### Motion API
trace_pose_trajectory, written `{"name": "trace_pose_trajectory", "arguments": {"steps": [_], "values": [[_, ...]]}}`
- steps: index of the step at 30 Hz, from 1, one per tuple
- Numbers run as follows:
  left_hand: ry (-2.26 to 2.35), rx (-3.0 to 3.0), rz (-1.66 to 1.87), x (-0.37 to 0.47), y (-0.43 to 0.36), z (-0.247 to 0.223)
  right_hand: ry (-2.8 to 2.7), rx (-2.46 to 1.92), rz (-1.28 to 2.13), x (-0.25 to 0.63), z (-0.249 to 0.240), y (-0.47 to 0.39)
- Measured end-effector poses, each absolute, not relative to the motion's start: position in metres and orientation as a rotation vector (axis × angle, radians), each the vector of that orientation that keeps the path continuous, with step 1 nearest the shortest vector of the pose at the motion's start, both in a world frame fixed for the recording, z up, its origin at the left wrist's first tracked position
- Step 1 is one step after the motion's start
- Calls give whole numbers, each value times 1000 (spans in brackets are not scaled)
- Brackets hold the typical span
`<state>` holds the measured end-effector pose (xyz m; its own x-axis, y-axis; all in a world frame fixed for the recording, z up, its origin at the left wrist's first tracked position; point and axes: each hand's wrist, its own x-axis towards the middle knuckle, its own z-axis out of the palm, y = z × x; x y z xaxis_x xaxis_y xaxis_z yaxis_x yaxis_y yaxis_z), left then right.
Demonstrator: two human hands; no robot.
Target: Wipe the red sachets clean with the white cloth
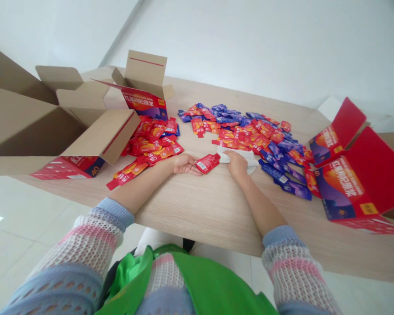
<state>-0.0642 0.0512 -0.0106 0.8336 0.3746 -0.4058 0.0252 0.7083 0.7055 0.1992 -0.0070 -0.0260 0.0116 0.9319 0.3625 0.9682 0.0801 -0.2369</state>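
My left hand [184, 164] is turned palm up and holds the lower end of a red pouch [209, 164] with a barcode label on it, just over the table. My right hand [235, 163] grips a folded white cloth or paper wipe [249, 156], whose edge is at the pouch's spout end. The right fingertips are partly hidden. Beyond that hand spreads a pile of red and purple pouches [246, 137]. Left of my left hand lies another heap of mostly red pouches [154, 144].
Open cardboard boxes flank the work area: a large one [118, 131] at the near left, a printed one [144, 103] behind it, and red printed boxes [343, 188] at the right. They stand on a light wooden table [190, 210] against a white wall [249, 48].
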Motion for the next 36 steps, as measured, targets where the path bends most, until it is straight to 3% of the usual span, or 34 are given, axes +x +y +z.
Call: {"name": "trace_pose_trajectory", "arguments": {"steps": [7, 13, 24, 31, 36], "values": [[557, 793, 215, -67, 52, -13, -1841, -1689, -199, 183, -20, -31], [535, 805, 255, -68, 51, -17, -2253, -1324, -83, 130, -18, -60], [492, 783, 154, -67, 51, -9, -2004, -1856, -131, 170, -17, -27], [496, 779, 165, -67, 50, -9, -1817, -1632, -99, 173, -23, -33], [499, 798, 189, -67, 48, -9, -2150, -1361, 30, 160, -20, -38]]}}
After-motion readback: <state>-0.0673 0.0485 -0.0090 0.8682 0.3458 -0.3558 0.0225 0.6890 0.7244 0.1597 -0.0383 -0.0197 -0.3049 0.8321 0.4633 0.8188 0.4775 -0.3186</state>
